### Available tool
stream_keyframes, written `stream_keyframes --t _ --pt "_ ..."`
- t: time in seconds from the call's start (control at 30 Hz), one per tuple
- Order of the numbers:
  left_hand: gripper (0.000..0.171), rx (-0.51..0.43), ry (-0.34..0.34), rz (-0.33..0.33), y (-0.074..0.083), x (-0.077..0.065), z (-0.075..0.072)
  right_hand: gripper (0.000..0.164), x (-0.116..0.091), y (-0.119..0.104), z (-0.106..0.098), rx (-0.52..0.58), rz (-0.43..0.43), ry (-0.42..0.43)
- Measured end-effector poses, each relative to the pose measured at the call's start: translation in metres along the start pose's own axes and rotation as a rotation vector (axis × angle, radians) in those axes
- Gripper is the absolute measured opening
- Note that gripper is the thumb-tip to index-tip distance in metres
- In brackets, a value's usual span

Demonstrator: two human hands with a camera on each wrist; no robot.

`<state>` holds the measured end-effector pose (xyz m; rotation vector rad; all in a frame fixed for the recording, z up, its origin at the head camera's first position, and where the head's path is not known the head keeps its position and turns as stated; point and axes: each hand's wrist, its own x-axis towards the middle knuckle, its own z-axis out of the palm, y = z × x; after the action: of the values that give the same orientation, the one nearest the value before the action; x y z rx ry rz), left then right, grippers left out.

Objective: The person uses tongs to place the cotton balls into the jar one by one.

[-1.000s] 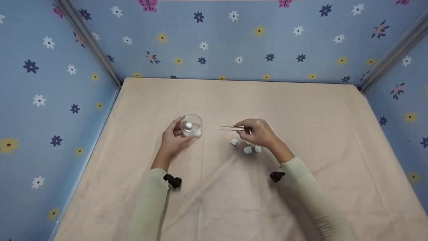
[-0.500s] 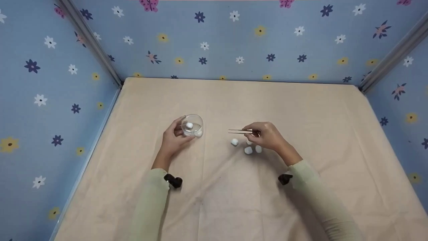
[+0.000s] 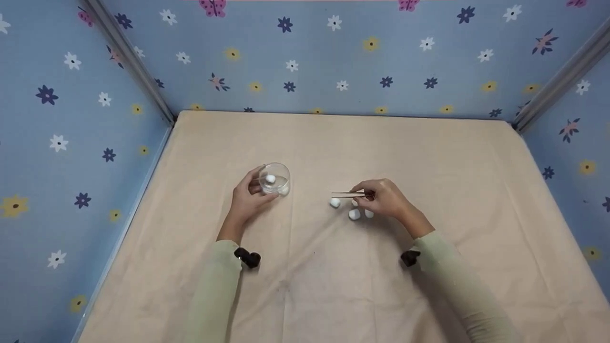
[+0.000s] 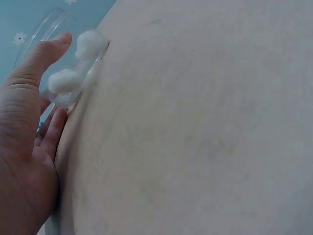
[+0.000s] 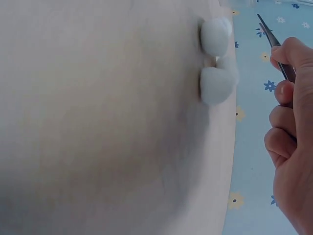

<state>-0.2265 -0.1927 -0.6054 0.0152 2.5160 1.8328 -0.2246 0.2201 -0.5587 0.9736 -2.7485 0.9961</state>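
Observation:
My left hand [image 3: 247, 197] holds a small clear round dish [image 3: 275, 166] at its side, thumb on the near wall and fingers behind. Two white cotton balls [image 4: 63, 81] show inside it in the left wrist view. In my right hand [image 3: 383, 197] a pair of thin metal tweezers [image 3: 344, 195] is pinched, pointing left with its tips slightly apart and nothing between them. Just below the tips lies a loose cotton ball [image 3: 335, 203]. More cotton balls [image 3: 354, 214] lie under and in front of the right hand, partly hidden by it.
A beige cloth [image 3: 314, 286] with creases covers the table. Blue flowered panels [image 3: 333, 57] stand along the back and both sides, joined by grey metal posts [image 3: 131, 62]. A black wrist camera [image 3: 248, 257] sits on each sleeve.
The right hand has moved right and then towards the person, bringing the tweezers down beside the loose cotton balls. The left hand and the dish have stayed in place.

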Motion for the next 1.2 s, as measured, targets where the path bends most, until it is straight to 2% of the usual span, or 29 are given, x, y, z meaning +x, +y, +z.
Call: stream_keyframes --t 0.23,0.43,0.77,1.2 --pt "0.091 -0.016 -0.003 0.027 -0.0002 -0.0006 -0.0001 0.016 -0.0011 0.0012 -0.001 0.014 0.069 -0.082" --pt "0.09 -0.012 0.002 0.025 -0.0008 -0.0007 0.0 0.016 -0.0028 0.0042 0.0011 0.0 0.081 -0.114" --pt "0.092 -0.003 0.001 -0.002 -0.0003 -0.0003 0.0011 0.014 -0.0032 0.0085 0.0043 -0.016 0.091 -0.13" --pt "0.092 -0.016 -0.004 0.007 -0.0001 -0.0008 0.0008 0.015 -0.0029 0.0087 0.0052 -0.027 0.114 -0.152"
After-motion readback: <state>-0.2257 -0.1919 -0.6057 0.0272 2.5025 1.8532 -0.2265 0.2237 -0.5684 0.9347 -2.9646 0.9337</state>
